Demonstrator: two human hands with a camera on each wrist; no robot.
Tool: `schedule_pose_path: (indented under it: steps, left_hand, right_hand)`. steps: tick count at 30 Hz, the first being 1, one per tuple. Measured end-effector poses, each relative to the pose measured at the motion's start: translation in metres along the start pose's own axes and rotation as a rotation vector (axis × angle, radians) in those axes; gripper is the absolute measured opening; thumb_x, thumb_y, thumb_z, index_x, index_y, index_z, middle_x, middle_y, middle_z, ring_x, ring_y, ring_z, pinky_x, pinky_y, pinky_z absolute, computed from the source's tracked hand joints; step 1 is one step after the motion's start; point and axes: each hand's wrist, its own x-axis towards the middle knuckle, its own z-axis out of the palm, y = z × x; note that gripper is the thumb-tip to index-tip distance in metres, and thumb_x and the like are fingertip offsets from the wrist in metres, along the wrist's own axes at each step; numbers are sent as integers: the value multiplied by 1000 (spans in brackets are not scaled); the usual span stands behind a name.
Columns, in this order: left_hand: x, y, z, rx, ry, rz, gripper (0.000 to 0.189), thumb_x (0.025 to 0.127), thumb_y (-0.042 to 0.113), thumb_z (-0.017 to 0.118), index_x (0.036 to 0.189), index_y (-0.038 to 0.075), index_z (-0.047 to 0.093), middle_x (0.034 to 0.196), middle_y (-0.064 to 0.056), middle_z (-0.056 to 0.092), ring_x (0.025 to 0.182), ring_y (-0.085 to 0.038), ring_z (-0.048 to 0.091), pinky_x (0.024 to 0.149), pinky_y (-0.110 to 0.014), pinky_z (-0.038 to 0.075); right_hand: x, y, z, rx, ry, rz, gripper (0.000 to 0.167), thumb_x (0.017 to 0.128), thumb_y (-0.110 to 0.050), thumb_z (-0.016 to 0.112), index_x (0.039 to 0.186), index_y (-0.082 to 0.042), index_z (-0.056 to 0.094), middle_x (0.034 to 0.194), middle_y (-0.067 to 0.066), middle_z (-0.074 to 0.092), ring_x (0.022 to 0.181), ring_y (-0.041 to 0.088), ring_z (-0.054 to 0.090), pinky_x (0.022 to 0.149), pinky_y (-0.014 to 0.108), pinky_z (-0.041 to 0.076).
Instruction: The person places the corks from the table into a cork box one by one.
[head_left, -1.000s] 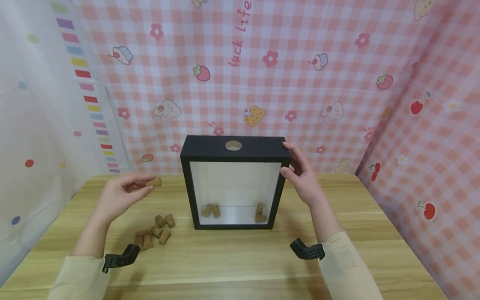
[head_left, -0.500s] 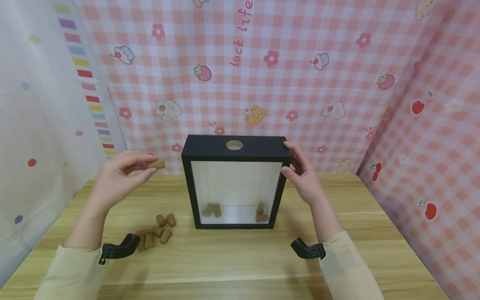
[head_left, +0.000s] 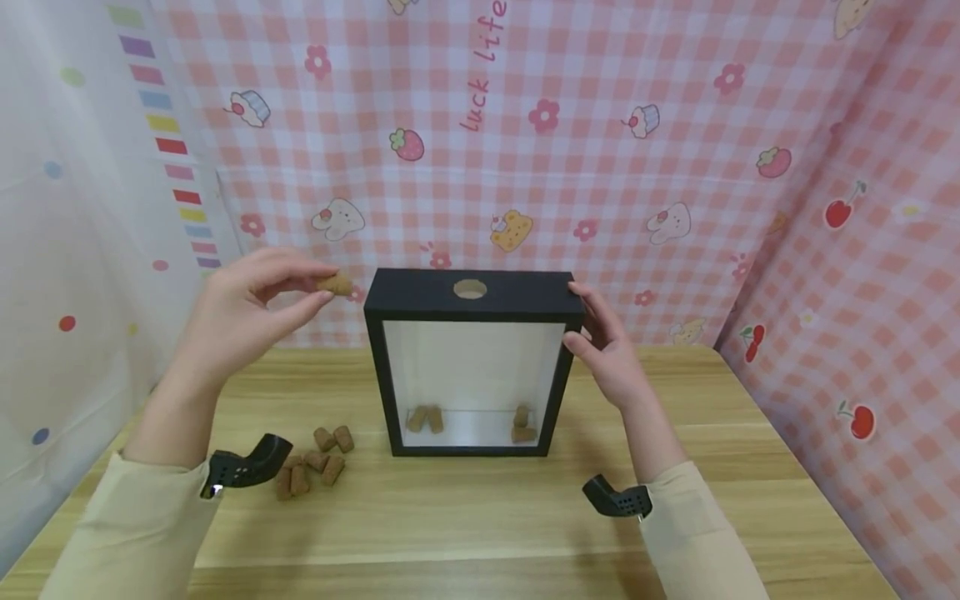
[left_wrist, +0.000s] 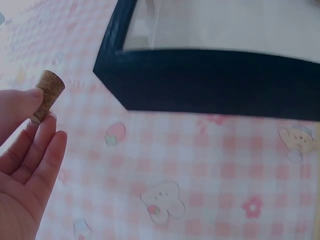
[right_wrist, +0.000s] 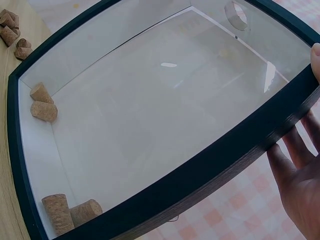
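Pinching a cork (head_left: 334, 284) between thumb and fingertips, the left hand (head_left: 251, 310) holds it level with the top edge of the black shadow box frame (head_left: 472, 300), just left of the frame's upper left corner, long axis roughly horizontal. The round hole (head_left: 469, 289) in the frame's top lies to the right of the cork. The right hand (head_left: 606, 350), fingers extended, steadies the frame's right side. Loose corks (head_left: 313, 467) lie on the bench (head_left: 480, 517) left of the frame.
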Motion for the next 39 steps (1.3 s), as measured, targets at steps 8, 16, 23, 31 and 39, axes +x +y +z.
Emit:
schedule_pose_path:
  steps: [8,16,23,31,39]
  left_hand:
    - [23,12,25,106,-80,-9,25,84,-7,74,107,2,75,100,-3,71,89,-7,64,88,-18,50]
    - [42,20,52,158,-110,-2,22,85,-1,75,106,5,76,101,-5,72,90,-17,65,80,-34,51]
    - [57,26,70,196,-133,-31,24,87,1,75,110,7,76,105,-6,72,92,-18,64,84,-34,53]
    - [65,27,87,165,-171,-56,26,87,-2,74,113,2,74,109,-11,71,94,-22,65,85,-33,55]
    - [68,24,101,212,-224,-36,29,90,-2,70,118,6,73,113,-12,69,103,-25,63,86,-35,54]
  right_hand:
    - [0,0,-1,-5,2,-3,52,98,-11,64,144,-29,49,155,7,37,135,24,40,97,27,46]
    - [-1,-1,-1,4,1,-2,52,97,-10,64,144,-29,49,154,6,38,134,24,41,97,28,47]
    - [0,0,0,8,-3,-12,52,98,-9,64,144,-27,49,154,6,39,135,24,41,98,28,46]
    - [0,0,1,5,-6,-17,52,98,-9,64,144,-28,49,154,7,39,137,25,40,99,29,45]
    - [0,0,0,14,-5,-21,52,97,-10,64,144,-28,50,154,6,40,136,24,40,99,29,45]
